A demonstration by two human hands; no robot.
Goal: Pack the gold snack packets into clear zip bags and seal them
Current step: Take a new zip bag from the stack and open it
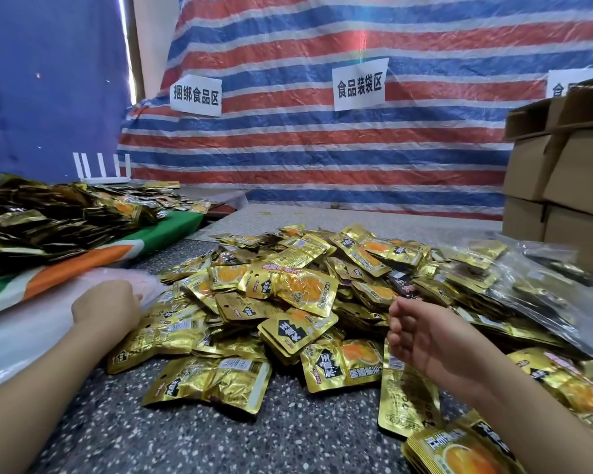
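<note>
**Both hands empty, and the clear bags are hard to separate**

Your right hand [425, 340] holds nothing; its fingers are loosely curled just above the pile of gold packets [288, 295]. Your left hand [107, 309] is turned away, at the edge of the clear bags [24, 336] on the left; whether it pinches one, I cannot tell. If it takes two thin bags together, the packing can fail. The packets are slippery, so a hurried grab may push some off the speckled table [185, 439]. A filled bag [541, 292] lies at the right.
</note>
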